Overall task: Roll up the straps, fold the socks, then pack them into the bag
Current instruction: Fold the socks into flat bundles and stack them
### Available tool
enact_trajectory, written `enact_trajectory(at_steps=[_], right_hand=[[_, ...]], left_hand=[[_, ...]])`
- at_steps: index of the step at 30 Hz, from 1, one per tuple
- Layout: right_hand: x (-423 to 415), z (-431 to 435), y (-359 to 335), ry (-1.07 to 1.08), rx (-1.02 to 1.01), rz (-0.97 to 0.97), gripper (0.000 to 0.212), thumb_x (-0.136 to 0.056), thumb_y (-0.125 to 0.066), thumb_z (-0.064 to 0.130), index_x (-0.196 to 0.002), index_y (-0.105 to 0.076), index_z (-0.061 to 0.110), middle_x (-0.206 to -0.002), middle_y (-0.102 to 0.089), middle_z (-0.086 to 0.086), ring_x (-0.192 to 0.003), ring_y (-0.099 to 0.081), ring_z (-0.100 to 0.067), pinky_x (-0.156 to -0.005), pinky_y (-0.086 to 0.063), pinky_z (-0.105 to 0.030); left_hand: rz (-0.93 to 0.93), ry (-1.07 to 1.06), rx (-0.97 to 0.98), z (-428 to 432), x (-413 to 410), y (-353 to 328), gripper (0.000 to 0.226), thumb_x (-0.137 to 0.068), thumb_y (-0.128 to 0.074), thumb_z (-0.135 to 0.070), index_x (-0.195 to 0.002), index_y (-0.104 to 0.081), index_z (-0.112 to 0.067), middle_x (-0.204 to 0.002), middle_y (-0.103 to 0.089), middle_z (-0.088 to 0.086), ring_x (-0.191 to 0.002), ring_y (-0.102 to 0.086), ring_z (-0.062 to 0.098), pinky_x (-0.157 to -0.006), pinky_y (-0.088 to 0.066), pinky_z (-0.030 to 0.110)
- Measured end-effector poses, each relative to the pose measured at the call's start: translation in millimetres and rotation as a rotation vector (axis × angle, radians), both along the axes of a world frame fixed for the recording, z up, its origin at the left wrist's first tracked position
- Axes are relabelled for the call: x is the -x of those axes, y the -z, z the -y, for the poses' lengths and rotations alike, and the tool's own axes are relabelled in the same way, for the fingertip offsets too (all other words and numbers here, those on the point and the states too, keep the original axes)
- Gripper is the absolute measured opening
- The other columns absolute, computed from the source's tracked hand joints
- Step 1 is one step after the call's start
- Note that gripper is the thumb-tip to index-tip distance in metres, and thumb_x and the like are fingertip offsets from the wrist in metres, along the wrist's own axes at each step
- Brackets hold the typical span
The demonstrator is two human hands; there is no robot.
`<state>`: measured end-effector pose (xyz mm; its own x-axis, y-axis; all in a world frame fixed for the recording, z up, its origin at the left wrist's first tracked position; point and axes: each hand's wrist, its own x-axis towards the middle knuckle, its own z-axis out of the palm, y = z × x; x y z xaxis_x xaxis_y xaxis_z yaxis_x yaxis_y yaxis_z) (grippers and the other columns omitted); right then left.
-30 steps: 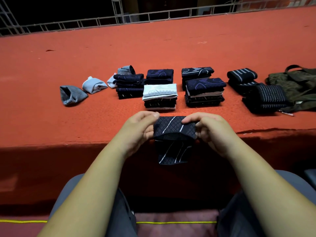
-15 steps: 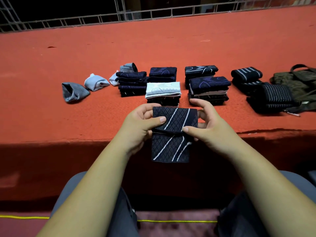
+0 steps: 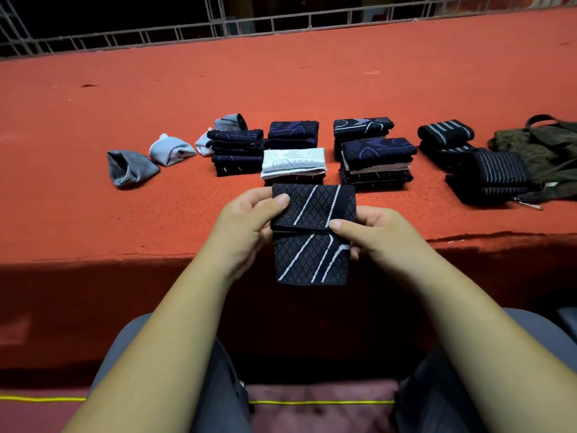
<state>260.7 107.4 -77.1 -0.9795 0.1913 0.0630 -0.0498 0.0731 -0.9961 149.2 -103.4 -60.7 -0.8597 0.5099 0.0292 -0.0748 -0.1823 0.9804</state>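
I hold a dark sock (image 3: 312,254) with a diamond weave and white stripes in the air, in front of the red table's near edge. Its top part is folded down over the lower part. My left hand (image 3: 246,226) grips its left side, thumb on the upper flap. My right hand (image 3: 374,232) grips its right side, thumb at the fold line. Behind it stand piles of folded socks: a dark pile (image 3: 237,151), a pile topped by a white sock (image 3: 293,162), another dark pile (image 3: 376,160). Rolled striped straps (image 3: 493,176) lie right of them, next to the olive bag (image 3: 543,145).
A grey folded sock (image 3: 128,167) and a light blue one (image 3: 170,150) lie at the left of the red table (image 3: 312,73). A metal railing (image 3: 281,23) runs along the table's far side. My knees are below the table edge.
The sock's upper flap has been folded further down and flattened. Both hands have lifted the sock a little toward the piles, with thumbs now on its front.
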Motion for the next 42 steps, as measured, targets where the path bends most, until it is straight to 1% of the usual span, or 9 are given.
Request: enact_trajectory(at_steps=[5,12,17,19,25,30,35,38,42], right_hand=[[0.3,6.1,3.0,0.048,0.112,-0.026,0.016,-0.101,-0.071,0.018,-0.113,-0.079,0.012,-0.106,-0.079,-0.02,-0.091,-0.074,-0.035,-0.086,-0.056,-0.059],[0.0,4.9,1.2,-0.011,0.092,-0.009,0.02,-0.102,-0.068,0.011,-0.12,-0.074,0.015,-0.093,-0.074,-0.007,-0.076,-0.06,-0.023,-0.065,-0.05,-0.034],[2.6,3.5,1.2,-0.044,0.236,-0.018,0.039,-0.102,-0.065,0.006,-0.133,-0.071,0.029,-0.132,-0.07,-0.024,-0.106,-0.062,-0.035,-0.101,-0.051,-0.058],[3.1,5.3,0.7,-0.062,0.323,-0.017,0.037,-0.103,-0.061,0.002,-0.134,-0.07,0.02,-0.121,-0.075,-0.02,-0.096,-0.066,-0.032,-0.094,-0.055,-0.052],[0.8,4.2,-1.0,-0.137,0.419,-0.028,0.032,-0.104,-0.055,0.007,-0.131,-0.07,0.017,-0.115,-0.073,-0.013,-0.082,-0.066,-0.025,-0.071,-0.051,-0.038],[-4.8,3.2,-7.0,-0.156,0.472,-0.06,0.047,-0.097,-0.043,-0.016,-0.09,-0.078,0.015,-0.1,-0.077,-0.012,-0.074,-0.07,-0.018,-0.062,-0.056,-0.029],[-5.6,3.4,-10.4,-0.082,0.402,-0.055,0.061,-0.085,-0.027,-0.018,-0.082,-0.081,0.011,-0.096,-0.078,-0.015,-0.072,-0.069,-0.018,-0.068,-0.059,-0.029],[-6.1,4.6,-11.3,-0.081,0.338,-0.066,0.048,-0.079,-0.037,0.002,-0.091,-0.083,0.012,-0.095,-0.077,-0.012,-0.049,-0.051,-0.007,-0.061,-0.047,-0.021],[0.5,-0.1,-6.1,-0.143,0.347,-0.072,0.047,-0.093,-0.053,0.023,-0.136,-0.071,0.025,-0.136,-0.071,-0.011,-0.104,-0.065,-0.028,-0.078,-0.051,-0.037]], left_hand=[[-0.022,0.196,0.198,6.9,-0.5,3.5,0.033,-0.093,-0.075,-0.02,-0.123,-0.071,-0.007,-0.121,-0.078,0.013,-0.11,-0.075,0.026,-0.093,-0.061,0.041],[0.035,0.17,0.1,7.9,6.2,11.9,0.041,-0.093,-0.073,0.0,-0.133,-0.063,0.001,-0.131,-0.071,0.026,-0.125,-0.065,0.046,-0.11,-0.05,0.059],[0.009,0.199,0.017,5.7,5.9,10.6,0.047,-0.094,-0.063,0.012,-0.139,-0.061,0.0,-0.136,-0.068,0.025,-0.126,-0.066,0.038,-0.105,-0.056,0.043],[0.013,0.184,-0.015,6.0,5.4,8.7,0.047,-0.092,-0.058,0.018,-0.136,-0.063,0.002,-0.133,-0.069,0.024,-0.122,-0.068,0.031,-0.103,-0.057,0.034],[0.15,0.213,-0.013,13.3,15.3,11.3,0.044,-0.097,-0.059,0.004,-0.141,-0.056,0.008,-0.147,-0.059,0.027,-0.141,-0.052,0.041,-0.128,-0.029,0.052],[0.197,0.226,0.084,13.5,5.8,0.8,0.04,-0.096,-0.064,-0.017,-0.132,-0.071,-0.002,-0.126,-0.072,0.013,-0.111,-0.068,0.02,-0.092,-0.061,0.032],[0.31,0.253,0.089,15.5,4.7,-5.0,0.05,-0.105,-0.052,-0.04,-0.138,-0.065,-0.004,-0.119,-0.073,0.016,-0.095,-0.075,0.022,-0.077,-0.064,0.034],[0.197,0.233,0.134,17.1,3.6,-2.6,0.043,-0.099,-0.063,-0.033,-0.133,-0.068,-0.006,-0.122,-0.075,0.016,-0.102,-0.072,0.022,-0.081,-0.062,0.034],[0.14,0.153,0.064,16.6,6.4,-1.0,0.031,-0.101,-0.06,-0.006,-0.13,-0.069,-0.001,-0.117,-0.077,0.014,-0.098,-0.074,0.019,-0.078,-0.062,0.032]])
